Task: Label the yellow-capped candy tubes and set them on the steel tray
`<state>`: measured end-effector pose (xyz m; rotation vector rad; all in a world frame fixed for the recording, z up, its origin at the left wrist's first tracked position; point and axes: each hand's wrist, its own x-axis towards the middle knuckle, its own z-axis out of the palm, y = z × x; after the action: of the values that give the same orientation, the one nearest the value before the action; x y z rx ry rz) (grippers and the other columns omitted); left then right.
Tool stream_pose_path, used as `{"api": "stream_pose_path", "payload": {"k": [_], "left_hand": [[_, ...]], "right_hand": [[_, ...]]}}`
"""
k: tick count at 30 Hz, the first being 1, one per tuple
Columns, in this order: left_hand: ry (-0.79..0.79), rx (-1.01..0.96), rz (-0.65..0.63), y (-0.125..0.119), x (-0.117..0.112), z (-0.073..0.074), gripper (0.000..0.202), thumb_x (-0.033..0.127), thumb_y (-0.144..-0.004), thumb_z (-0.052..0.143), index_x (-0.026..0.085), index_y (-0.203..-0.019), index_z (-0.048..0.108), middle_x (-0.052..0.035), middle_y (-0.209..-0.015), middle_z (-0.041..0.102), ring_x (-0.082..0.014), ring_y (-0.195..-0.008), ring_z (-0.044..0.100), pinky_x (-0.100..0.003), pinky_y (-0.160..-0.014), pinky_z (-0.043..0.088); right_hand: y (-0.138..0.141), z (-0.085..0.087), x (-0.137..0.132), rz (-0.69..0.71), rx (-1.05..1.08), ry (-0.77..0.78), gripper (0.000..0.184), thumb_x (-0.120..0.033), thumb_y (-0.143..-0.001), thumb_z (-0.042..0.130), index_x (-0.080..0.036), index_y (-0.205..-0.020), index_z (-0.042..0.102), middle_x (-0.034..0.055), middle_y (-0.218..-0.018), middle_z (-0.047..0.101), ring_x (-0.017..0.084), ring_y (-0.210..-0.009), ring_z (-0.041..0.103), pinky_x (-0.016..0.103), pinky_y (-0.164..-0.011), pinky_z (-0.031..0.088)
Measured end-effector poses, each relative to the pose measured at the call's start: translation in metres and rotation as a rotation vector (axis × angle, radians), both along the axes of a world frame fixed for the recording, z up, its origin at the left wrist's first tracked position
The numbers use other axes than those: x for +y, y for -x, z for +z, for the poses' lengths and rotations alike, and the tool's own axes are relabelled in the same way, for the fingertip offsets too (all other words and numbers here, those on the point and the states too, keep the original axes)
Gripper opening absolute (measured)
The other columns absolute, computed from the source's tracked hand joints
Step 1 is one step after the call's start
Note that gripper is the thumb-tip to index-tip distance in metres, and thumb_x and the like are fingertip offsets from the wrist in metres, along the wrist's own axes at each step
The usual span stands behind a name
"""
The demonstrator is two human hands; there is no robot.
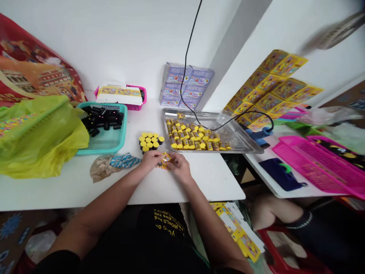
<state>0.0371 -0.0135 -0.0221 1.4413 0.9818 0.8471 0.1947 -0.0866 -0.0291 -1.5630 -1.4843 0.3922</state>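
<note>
Pinching a yellow printed wrapper (165, 160) between them, the two hands meet just above the near middle of the white worktop (208, 180) — the left hand (149, 161) has its grip on the wrapper's 9 o'clock side, and the right hand (182, 169) has its grip on the 3 o'clock side. Taking the wrapper as the centre of the dial, a tight cluster of yellow-topped black cylinders (149, 140) stands upright at 11 o'clock, just beyond the left hand. A shiny metal tray (242, 139) sits at 2 o'clock, with rows of yellow-wrapped cylinders (194, 139) gathered toward its left side. At 9 o'clock, near the left forearm, a beige cloth (100, 168) lies against a blue striped cloth (124, 160). A teal basket (124, 129) with a heap of black bottles (102, 116) stands at 10 o'clock; a yellow-green plastic bag (40, 142) bulges on its far left. Flat printed cards rest on a pink basket (144, 95) farther out at 11 o'clock. Between 12 and 1, purple printed boxes (184, 85) are stacked by the wall, a black cable (186, 57) hanging in front of them and crossing the tray. Yellow printed boxes (268, 89) rise beyond the tray at 2 o'clock, and a navy pouch (281, 174) lies well apart at 3 o'clock, on a second white table (258, 163).
</note>
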Motion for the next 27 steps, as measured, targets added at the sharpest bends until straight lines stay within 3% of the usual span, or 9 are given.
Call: {"api": "stream_pose_path", "payload": {"k": [5, 10, 13, 16, 18, 21, 24, 27], "left_hand": [[0.006, -0.071, -0.049, 0.011, -0.006, 0.013, 0.031, 0.043, -0.068, 0.069, 0.014, -0.060, 0.062, 0.0027, -0.048, 0.050, -0.0089, -0.045, 0.043, -0.023, -0.046, 0.031], [-0.064, 0.019, -0.039, 0.029, -0.013, 0.014, 0.032, 0.040, -0.075, 0.063, 0.015, -0.055, 0.060, 0.0025, -0.046, 0.048, -0.0100, -0.045, 0.043, -0.024, -0.047, 0.030], [-0.160, 0.045, 0.065, 0.044, -0.010, 0.010, 0.032, 0.039, -0.074, 0.064, 0.015, -0.053, 0.060, 0.0013, -0.051, 0.051, -0.0109, -0.051, 0.046, -0.024, -0.051, 0.032], [-0.218, 0.050, 0.155, 0.058, -0.007, 0.007, 0.033, 0.040, -0.071, 0.067, 0.015, -0.051, 0.059, 0.0007, -0.054, 0.053, -0.0114, -0.055, 0.046, -0.024, -0.054, 0.033], [-0.194, 0.025, 0.175, 0.064, -0.007, 0.006, 0.031, 0.041, -0.067, 0.070, 0.015, -0.054, 0.061, 0.0011, -0.055, 0.054, -0.0112, -0.056, 0.046, -0.024, -0.055, 0.033], [-0.126, -0.019, 0.162, 0.066, -0.008, 0.006, 0.031, 0.043, -0.062, 0.075, 0.015, -0.059, 0.062, 0.0015, -0.056, 0.057, -0.0108, -0.055, 0.047, -0.024, -0.054, 0.035], [-0.071, -0.052, 0.119, 0.067, -0.010, 0.011, 0.034, 0.045, -0.060, 0.076, 0.015, -0.061, 0.061, 0.0022, -0.054, 0.056, -0.0099, -0.050, 0.048, -0.023, -0.051, 0.037], [-0.039, -0.055, 0.093, 0.068, -0.011, 0.016, 0.037, 0.047, -0.061, 0.076, 0.015, -0.063, 0.058, 0.0033, -0.052, 0.054, -0.0092, -0.046, 0.047, -0.022, -0.045, 0.035]], "right_hand": [[0.011, 0.012, 0.002, 0.011, 0.187, 0.037, 0.020, -0.038, -0.076, 0.063, -0.019, -0.081, 0.067, 0.0027, -0.076, 0.068, 0.016, -0.065, 0.060, 0.030, -0.062, 0.049], [0.015, 0.028, 0.009, 0.106, 0.008, 0.029, 0.014, -0.032, -0.078, 0.060, -0.020, -0.072, 0.066, 0.0009, -0.068, 0.064, 0.014, -0.060, 0.057, 0.027, -0.058, 0.046], [0.018, 0.035, 0.025, 0.202, -0.169, 0.016, 0.017, -0.030, -0.085, 0.055, -0.020, -0.080, 0.067, 0.0029, -0.074, 0.064, 0.017, -0.069, 0.060, 0.029, -0.066, 0.048], [0.029, 0.040, 0.048, 0.125, -0.418, 0.026, 0.021, -0.022, -0.086, 0.051, -0.018, -0.100, 0.066, 0.0090, -0.096, 0.065, 0.022, -0.087, 0.062, 0.033, -0.078, 0.048], [0.040, 0.041, 0.064, 0.072, -0.584, 0.113, 0.031, -0.016, -0.082, 0.054, -0.016, -0.113, 0.061, 0.0130, -0.110, 0.062, 0.024, -0.093, 0.062, 0.034, -0.080, 0.048], [0.054, 0.040, 0.083, 0.056, -0.691, 0.246, 0.040, -0.016, -0.079, 0.057, -0.016, -0.119, 0.057, 0.0141, -0.114, 0.060, 0.026, -0.091, 0.063, 0.035, -0.078, 0.047], [0.057, 0.037, 0.089, 0.057, -0.641, 0.246, 0.035, -0.016, -0.077, 0.058, -0.016, -0.112, 0.058, 0.0123, -0.110, 0.062, 0.025, -0.088, 0.063, 0.036, -0.077, 0.047], [0.050, 0.037, 0.082, 0.033, -0.412, 0.122, 0.025, -0.020, -0.071, 0.063, -0.018, -0.096, 0.059, 0.0087, -0.099, 0.064, 0.023, -0.083, 0.062, 0.036, -0.074, 0.048]]}}
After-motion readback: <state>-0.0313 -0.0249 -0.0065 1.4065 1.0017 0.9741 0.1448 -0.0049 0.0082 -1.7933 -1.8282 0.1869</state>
